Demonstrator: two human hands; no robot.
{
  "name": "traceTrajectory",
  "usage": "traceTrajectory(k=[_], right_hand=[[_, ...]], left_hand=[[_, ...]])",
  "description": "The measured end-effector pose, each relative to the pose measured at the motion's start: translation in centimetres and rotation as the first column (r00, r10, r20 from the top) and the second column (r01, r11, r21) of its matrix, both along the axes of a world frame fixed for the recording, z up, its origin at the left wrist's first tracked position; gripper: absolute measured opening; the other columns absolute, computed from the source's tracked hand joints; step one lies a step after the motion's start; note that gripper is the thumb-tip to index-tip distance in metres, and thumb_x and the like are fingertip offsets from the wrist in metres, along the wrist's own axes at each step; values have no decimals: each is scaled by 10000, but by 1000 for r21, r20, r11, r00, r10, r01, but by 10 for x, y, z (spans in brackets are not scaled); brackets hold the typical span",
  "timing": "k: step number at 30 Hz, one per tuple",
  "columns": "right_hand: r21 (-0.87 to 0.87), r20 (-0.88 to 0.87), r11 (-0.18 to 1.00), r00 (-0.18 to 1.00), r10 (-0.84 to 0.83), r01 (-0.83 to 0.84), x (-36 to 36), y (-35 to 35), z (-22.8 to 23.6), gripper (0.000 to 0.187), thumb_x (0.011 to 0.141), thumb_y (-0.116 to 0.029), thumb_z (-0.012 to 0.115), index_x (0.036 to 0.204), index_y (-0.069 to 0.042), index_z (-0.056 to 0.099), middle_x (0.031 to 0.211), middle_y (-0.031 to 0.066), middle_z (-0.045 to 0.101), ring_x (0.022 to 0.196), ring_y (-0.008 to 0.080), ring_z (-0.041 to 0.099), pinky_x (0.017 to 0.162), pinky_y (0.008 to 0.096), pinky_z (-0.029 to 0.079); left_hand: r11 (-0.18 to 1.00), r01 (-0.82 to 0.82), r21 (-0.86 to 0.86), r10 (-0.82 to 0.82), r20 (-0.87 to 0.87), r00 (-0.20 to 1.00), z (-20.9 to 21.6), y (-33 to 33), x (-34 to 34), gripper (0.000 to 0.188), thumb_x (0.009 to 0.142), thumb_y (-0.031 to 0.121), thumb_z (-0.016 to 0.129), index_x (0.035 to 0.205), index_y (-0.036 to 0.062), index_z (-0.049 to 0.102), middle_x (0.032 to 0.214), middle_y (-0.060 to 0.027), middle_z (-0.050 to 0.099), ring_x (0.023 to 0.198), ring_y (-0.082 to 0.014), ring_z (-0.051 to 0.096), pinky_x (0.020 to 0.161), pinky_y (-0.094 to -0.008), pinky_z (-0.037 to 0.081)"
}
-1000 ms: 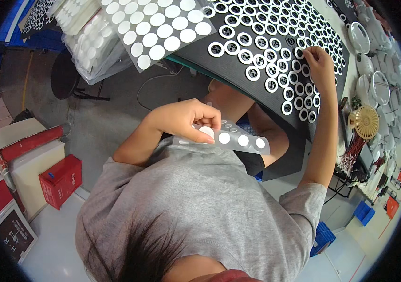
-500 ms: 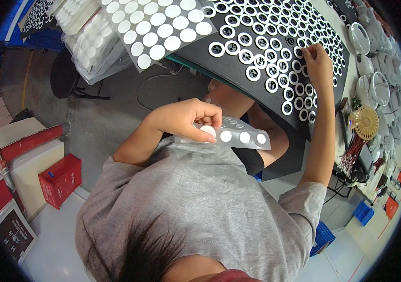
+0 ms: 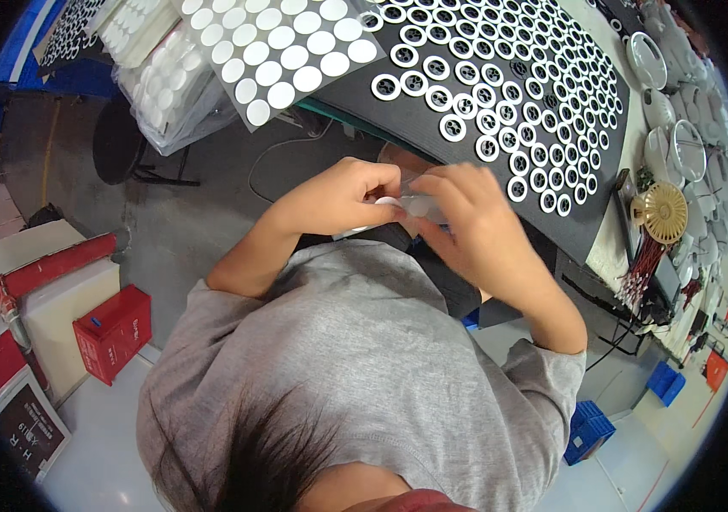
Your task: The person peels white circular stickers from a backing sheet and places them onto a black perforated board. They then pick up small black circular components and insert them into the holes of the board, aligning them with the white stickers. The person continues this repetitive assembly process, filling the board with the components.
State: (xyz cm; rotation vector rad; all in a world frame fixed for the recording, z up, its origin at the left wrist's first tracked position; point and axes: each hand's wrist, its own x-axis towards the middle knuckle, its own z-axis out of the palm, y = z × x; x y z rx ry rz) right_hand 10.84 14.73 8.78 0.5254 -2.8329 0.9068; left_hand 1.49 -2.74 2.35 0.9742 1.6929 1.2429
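Observation:
In front of my body, my left hand (image 3: 337, 198) pinches a translucent backing strip of round white stickers (image 3: 419, 207) between thumb and bent fingers. My right hand (image 3: 485, 232) has its thumb and index finger at the other end of the same strip, the thumb below and the finger above. Its fingertips are slightly blurred, and whether one sticker is lifted cannot be seen. Most of the strip is hidden by both hands. Beyond them, many black round parts with white rims (image 3: 486, 148) lie in rows on a dark mat (image 3: 543, 224).
A large sheet of white round stickers (image 3: 294, 57) overhangs the table's left edge. Bagged sticker sheets (image 3: 163, 85) sit beside it above a dark stool (image 3: 118, 141). At the right are a yellow fan (image 3: 660, 212) and white rounded housings (image 3: 688, 156). A red box (image 3: 113, 334) stands on the left.
My right hand has come back from the rimmed parts on the mat to the sticker strip at my left hand. The strip has tilted and is now mostly covered.

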Motion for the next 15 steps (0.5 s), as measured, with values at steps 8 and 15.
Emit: traceTrajectory(k=[8, 15], right_hand=[[-301, 218, 952, 976, 9, 59, 10, -10, -20, 263, 766, -44, 625, 994, -17, 498, 861, 142, 578, 775, 314, 604, 647, 379, 480], [-306, 244, 934, 963, -112, 186, 10, 1, -12, 211, 791, -62, 623, 967, -30, 512, 816, 130, 606, 707, 312, 609, 608, 369, 478]], left_hand=[[997, 75, 34, -78, 113, 990, 4, 0, -1, 207, 793, 155, 631, 906, -15, 602, 708, -33, 589, 637, -92, 505, 570, -251, 413], [994, -4, 108, -22, 233, 972, 12, -5, -3, 131, 847, 128, 594, 846, -3, 592, 763, 11, 569, 713, -37, 478, 611, -195, 392]])
